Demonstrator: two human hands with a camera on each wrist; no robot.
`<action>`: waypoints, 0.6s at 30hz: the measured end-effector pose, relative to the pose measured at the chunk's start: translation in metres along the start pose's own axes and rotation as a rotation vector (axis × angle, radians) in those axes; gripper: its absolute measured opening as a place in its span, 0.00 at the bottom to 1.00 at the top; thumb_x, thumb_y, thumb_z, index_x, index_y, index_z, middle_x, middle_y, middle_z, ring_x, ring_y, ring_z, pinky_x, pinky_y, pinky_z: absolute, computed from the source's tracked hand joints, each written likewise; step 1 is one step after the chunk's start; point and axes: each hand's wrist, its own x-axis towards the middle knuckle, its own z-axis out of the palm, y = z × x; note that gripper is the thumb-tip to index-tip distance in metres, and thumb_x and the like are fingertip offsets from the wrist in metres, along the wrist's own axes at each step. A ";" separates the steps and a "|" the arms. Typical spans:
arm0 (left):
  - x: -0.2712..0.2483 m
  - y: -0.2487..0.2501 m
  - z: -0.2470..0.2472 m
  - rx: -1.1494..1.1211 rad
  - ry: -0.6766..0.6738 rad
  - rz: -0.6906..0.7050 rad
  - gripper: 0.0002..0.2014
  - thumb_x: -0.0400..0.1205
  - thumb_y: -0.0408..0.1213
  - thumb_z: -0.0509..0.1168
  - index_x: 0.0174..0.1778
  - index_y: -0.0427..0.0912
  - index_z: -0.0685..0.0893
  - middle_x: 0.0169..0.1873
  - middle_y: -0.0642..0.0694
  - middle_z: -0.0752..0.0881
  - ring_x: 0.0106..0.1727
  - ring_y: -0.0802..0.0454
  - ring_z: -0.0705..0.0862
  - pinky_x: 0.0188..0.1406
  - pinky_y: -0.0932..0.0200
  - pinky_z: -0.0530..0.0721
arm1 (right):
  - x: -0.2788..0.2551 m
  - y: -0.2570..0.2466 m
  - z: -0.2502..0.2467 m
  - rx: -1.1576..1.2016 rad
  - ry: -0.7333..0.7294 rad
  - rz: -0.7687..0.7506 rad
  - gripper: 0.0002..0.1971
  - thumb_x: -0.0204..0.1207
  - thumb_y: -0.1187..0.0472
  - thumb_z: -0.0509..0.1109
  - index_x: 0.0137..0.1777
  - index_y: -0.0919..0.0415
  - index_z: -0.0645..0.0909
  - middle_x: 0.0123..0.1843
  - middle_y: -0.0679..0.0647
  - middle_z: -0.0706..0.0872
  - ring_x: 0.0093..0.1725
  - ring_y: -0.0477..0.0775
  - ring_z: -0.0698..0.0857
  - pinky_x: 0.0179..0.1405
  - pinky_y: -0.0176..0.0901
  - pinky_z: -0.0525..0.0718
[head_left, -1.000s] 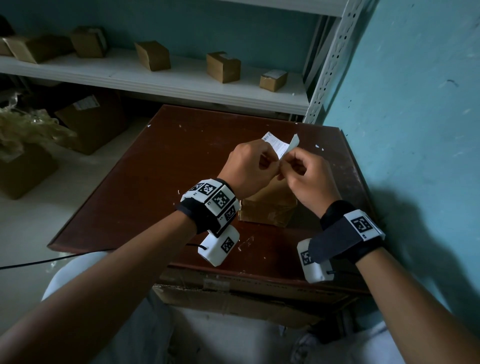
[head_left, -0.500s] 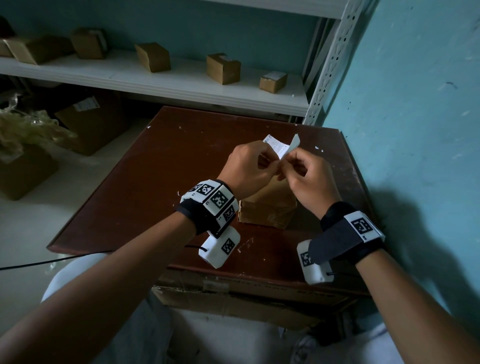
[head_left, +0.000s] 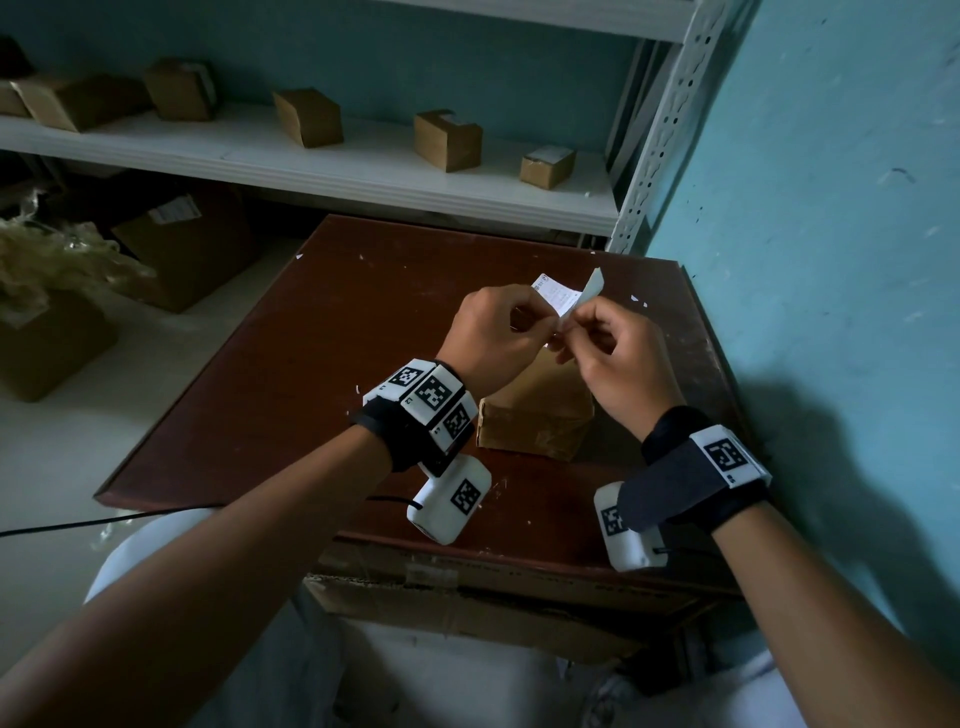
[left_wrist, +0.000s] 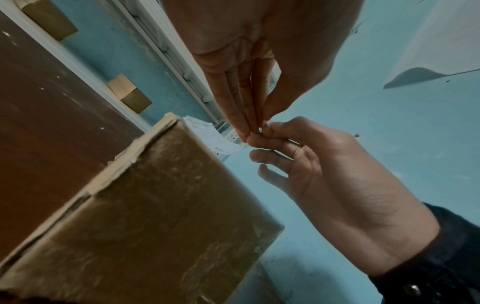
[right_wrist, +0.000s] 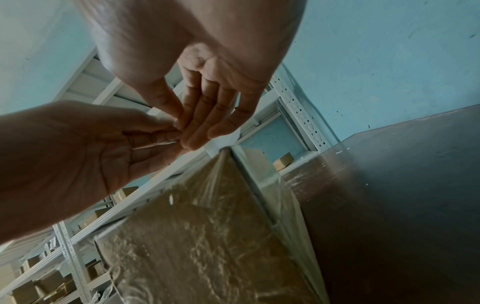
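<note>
A small white printed label (head_left: 557, 297) is held in the air over a brown cardboard box (head_left: 537, 413) that sits on the dark brown table (head_left: 311, 364). My left hand (head_left: 535, 330) pinches the label's lower end between thumb and fingertips. My right hand (head_left: 576, 327) pinches the same end from the right, where a plain white strip (head_left: 593, 283) stands up off the label. The left wrist view shows the left hand (left_wrist: 255, 123) and right hand (left_wrist: 262, 135) meeting at the label (left_wrist: 210, 137) above the box (left_wrist: 155, 205). The box (right_wrist: 207, 226) is wrapped in clear tape.
A white shelf (head_left: 363, 176) behind the table carries several small cardboard boxes (head_left: 447, 140). Larger cartons (head_left: 182, 244) stand on the floor at the left. A teal wall (head_left: 831, 260) runs close along the table's right side. A flat carton (head_left: 467, 597) lies under the table's near edge.
Both hands have kept their pinch on the label above the box. They have parted very slightly, so a bit more of the label shows between them.
</note>
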 end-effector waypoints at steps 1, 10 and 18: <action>0.000 0.000 0.000 -0.001 0.000 0.000 0.03 0.79 0.33 0.70 0.43 0.39 0.89 0.38 0.49 0.90 0.40 0.58 0.89 0.44 0.58 0.88 | 0.000 0.000 0.000 0.002 0.000 0.002 0.05 0.82 0.64 0.67 0.48 0.62 0.84 0.39 0.46 0.89 0.39 0.43 0.89 0.47 0.44 0.89; -0.001 0.000 0.000 -0.009 0.009 -0.007 0.04 0.79 0.32 0.69 0.44 0.39 0.89 0.40 0.48 0.90 0.41 0.58 0.89 0.45 0.55 0.89 | 0.000 -0.001 0.000 0.014 0.003 0.024 0.05 0.82 0.65 0.67 0.48 0.64 0.84 0.40 0.49 0.90 0.38 0.44 0.89 0.45 0.41 0.89; -0.001 0.000 0.001 -0.020 0.014 -0.018 0.04 0.79 0.33 0.69 0.44 0.38 0.89 0.40 0.47 0.90 0.42 0.56 0.89 0.45 0.52 0.89 | -0.001 -0.001 0.001 0.030 0.012 0.025 0.06 0.82 0.64 0.67 0.46 0.64 0.84 0.38 0.49 0.89 0.37 0.43 0.88 0.43 0.40 0.88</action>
